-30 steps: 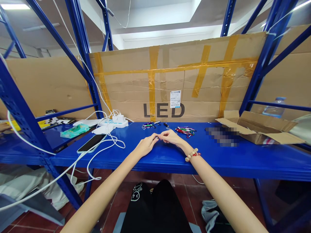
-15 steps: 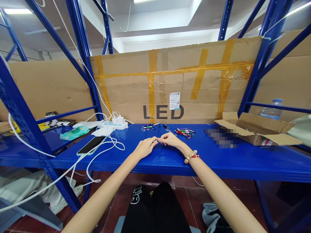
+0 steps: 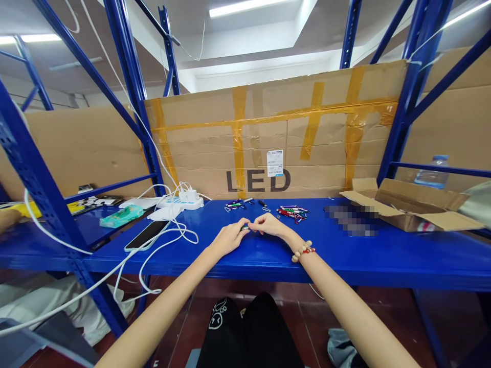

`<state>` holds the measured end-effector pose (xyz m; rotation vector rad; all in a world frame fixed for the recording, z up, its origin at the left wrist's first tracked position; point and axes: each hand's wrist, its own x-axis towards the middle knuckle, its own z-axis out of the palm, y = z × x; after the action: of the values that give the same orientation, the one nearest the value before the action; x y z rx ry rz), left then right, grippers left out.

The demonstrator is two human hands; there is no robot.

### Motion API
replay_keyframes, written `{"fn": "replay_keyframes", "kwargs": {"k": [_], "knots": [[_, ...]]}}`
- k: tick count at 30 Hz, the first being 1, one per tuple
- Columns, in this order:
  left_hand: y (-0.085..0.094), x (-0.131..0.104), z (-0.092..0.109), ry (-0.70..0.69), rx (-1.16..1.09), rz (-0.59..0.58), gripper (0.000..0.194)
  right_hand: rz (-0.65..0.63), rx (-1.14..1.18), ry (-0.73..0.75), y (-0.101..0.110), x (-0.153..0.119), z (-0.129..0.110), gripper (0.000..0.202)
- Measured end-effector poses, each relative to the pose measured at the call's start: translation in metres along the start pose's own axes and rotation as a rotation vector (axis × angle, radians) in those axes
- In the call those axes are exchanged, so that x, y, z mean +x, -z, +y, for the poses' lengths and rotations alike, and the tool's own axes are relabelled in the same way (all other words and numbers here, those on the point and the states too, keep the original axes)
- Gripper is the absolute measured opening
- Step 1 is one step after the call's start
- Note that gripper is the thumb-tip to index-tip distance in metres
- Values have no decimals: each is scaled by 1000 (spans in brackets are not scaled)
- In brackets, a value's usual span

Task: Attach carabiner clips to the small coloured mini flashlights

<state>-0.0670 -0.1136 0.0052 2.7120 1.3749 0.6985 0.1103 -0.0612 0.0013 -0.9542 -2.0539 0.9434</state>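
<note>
My left hand (image 3: 230,237) is closed round a small dark-and-silver cylinder (image 3: 244,228), most of it hidden by the fingers. Pinched fingers of my right hand (image 3: 269,225) meet its near end; exactly what they grip there is covered. Both hands are low over the front middle of the blue shelf (image 3: 238,263). Just beyond my right hand lies a pile of red, green and purple small metal cylinders (image 3: 293,212). Farther back are a second group of coloured pieces (image 3: 238,204) and a single black piece with a loop (image 3: 263,203).
To the left, a phone (image 3: 147,235) lies among white cables and a power strip (image 3: 187,200). An open cardboard box (image 3: 410,207) stands at the right. A cardboard sheet (image 3: 199,153) closes off the back. Another person's hand (image 3: 7,220) shows at the far left.
The view has tilted up slightly. My hands remain together, and a little more of the cylinder shows between them. The piles stay as they were.
</note>
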Motion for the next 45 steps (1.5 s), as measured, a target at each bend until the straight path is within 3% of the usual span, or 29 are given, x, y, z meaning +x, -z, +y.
{"fn": "replay_keyframes", "kwargs": {"k": [17, 29, 45], "knots": [[1, 1, 4, 34, 20, 6, 21, -5, -6, 16, -3, -1, -5, 46], [0, 0, 5, 102, 42, 18, 24, 95, 23, 56, -1, 3, -1, 46], [-2, -1, 2, 122, 40, 31, 22, 52, 96, 43, 0, 3, 2, 40]]}}
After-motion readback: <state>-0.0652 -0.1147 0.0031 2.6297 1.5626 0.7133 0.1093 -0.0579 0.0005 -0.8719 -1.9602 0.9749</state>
